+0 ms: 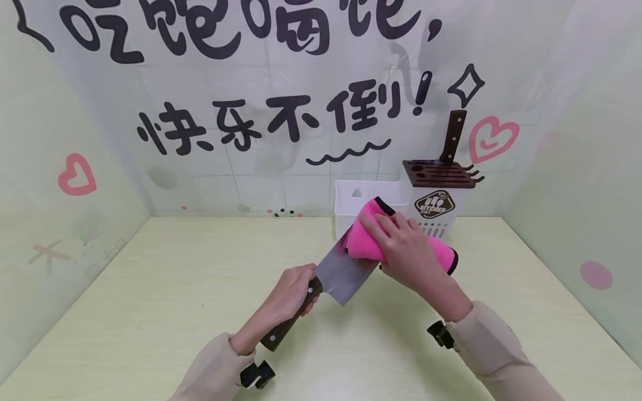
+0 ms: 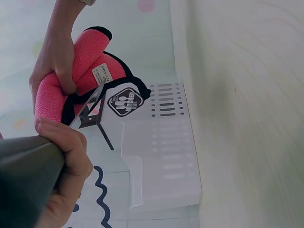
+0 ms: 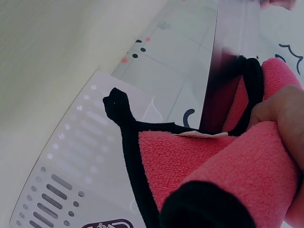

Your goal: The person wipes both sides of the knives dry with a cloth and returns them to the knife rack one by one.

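My left hand [image 1: 288, 292] grips the dark riveted handle of a cleaver [image 1: 346, 277], whose broad metal blade slants up and to the right above the table. A pink towel [image 1: 365, 236] with black edging is bunched in my right hand [image 1: 408, 250], which holds it against the upper part of the blade and covers the far end. In the left wrist view, fingers curl round the cleaver's handle [image 2: 26, 175] and the blade shows nearly edge-on. The right wrist view has the towel [image 3: 228, 161] folded over the blade [image 3: 237, 33], its black border hanging loose.
A white knife holder [image 1: 346, 197] with a slotted lower part stands against the back wall, behind the towel. Upright in its dark brown slotted top [image 1: 436, 174] is a brown-handled knife [image 1: 453, 136]. Printed walls border the pale wooden table [image 1: 165, 289] at back and sides.
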`<state>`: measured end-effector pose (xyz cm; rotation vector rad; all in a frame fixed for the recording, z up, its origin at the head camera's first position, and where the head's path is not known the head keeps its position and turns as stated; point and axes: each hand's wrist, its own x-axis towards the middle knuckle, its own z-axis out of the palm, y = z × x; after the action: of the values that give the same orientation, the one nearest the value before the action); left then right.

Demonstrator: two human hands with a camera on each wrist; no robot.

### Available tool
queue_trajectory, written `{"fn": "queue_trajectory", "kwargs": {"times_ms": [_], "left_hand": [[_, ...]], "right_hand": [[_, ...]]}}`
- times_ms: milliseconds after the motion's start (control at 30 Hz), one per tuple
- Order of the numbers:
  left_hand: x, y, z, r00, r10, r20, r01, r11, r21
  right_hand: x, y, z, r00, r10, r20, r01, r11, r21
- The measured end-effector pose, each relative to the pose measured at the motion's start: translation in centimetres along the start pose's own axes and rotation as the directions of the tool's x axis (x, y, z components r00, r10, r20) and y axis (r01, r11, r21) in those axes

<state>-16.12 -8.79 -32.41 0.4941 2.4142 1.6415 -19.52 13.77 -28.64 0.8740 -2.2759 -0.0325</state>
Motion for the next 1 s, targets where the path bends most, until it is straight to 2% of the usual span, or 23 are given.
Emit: {"fn": "queue_trajectory", "kwargs": {"times_ms": [233,467,767,1000], "left_hand": [[0.1,-0.2,0.1,1.000,-0.007,-0.015,0.007,1.000,0.006],[0.0,-0.2,0.1,1.000,-0.014,-0.018,0.014,1.000,-0.008],[-0.2,0.7,0.0,1.000,-0.005,-0.016,0.005,1.000,0.017],[0.0,0.0,0.1,1.000,-0.008,-0.029,0.008,1.000,0.004]], "right_hand": [[0.0,-0.6,0.2,1.000,-0.019,0.016,0.019,1.000,-0.008],[0.2,-1.5,0.2,0.998,-0.065,-0.007,0.065,0.998,-0.020],[0.3,-2.7,0.2,0.992,-0.124,-0.014,0.124,0.992,-0.027],[0.4,-3.4,0.2,0.989,-0.147,-0.010,0.147,0.989,-0.032]]}}
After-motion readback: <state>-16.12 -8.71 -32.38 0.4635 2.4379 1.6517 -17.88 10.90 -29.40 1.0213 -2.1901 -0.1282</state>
